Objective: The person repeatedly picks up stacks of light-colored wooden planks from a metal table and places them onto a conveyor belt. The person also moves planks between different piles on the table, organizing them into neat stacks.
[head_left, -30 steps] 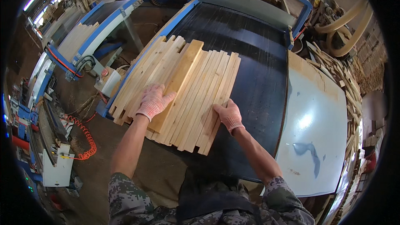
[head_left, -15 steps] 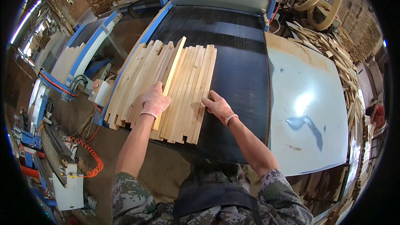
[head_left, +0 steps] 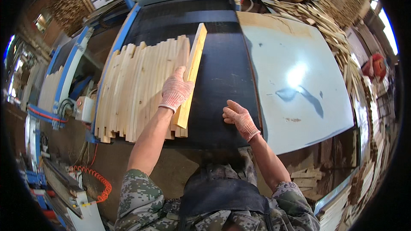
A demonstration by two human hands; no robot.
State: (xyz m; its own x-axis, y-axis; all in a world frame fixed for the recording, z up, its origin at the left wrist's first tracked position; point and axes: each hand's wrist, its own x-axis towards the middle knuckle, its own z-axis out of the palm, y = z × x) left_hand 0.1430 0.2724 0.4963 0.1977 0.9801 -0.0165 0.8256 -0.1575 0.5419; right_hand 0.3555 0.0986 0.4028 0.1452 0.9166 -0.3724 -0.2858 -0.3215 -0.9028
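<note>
My left hand [head_left: 177, 89], in a pale knitted glove, is closed on a wooden strip [head_left: 195, 70]. The strip is raised and tilted at the right edge of a row of similar wooden strips [head_left: 139, 85]. These strips lie side by side on a dark conveyor belt [head_left: 218, 64], their ends uneven. Over the belt to the right of the row, my gloved right hand [head_left: 240, 119] holds nothing. Its fingers are loosely bent and a little apart. The palm of the left hand hides part of the strip it grips.
A pale sheet-metal table [head_left: 308, 115] adjoins the belt on the right, with a heap of scrap wood [head_left: 338, 38] beyond it. A blue frame rail [head_left: 124, 28] edges the belt's left side. An orange coiled hose [head_left: 105, 184] hangs at lower left.
My left hand has moved right across the row with the strip. My right hand has come off the row's right edge and moved away from it. The view has shifted.
</note>
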